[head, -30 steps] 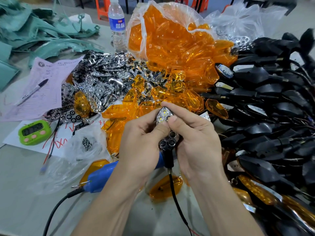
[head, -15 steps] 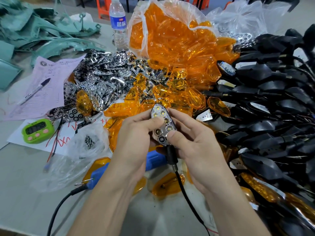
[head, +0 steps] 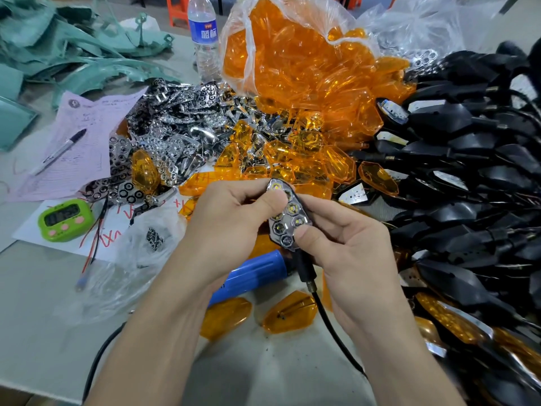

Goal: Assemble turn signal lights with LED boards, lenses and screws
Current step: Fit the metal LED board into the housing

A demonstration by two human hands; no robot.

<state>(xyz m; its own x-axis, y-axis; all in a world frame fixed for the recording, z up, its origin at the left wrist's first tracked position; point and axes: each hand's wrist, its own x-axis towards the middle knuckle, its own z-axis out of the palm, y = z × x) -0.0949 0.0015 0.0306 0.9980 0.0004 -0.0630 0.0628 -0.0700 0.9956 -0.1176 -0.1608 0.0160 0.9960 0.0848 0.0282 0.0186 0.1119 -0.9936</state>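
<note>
I hold one turn signal light (head: 288, 216) at the middle of the view, its chrome honeycomb reflector with LEDs facing up and its black stalk and cable hanging down. My left hand (head: 231, 221) grips its upper end, thumb pressed on the reflector. My right hand (head: 348, 244) cradles the black housing from the right, thumb on the lower cells. Loose amber lenses (head: 292, 168) are heaped just beyond. A small bag of screws (head: 153, 237) lies to the left. A blue electric screwdriver (head: 251, 273) rests under my left wrist.
Chrome reflectors (head: 175, 124) are piled at centre left. A plastic bag of amber lenses (head: 295, 54) stands behind. Black housings (head: 468, 177) fill the right side. A green timer (head: 66, 219), pink paper with a pen (head: 58, 150), a water bottle (head: 205, 39) and two lenses (head: 289, 315) lie on the table.
The light has tilted so the reflector faces up more fully. My left thumb slid onto its upper cells and my right thumb moved down to the lower cells.
</note>
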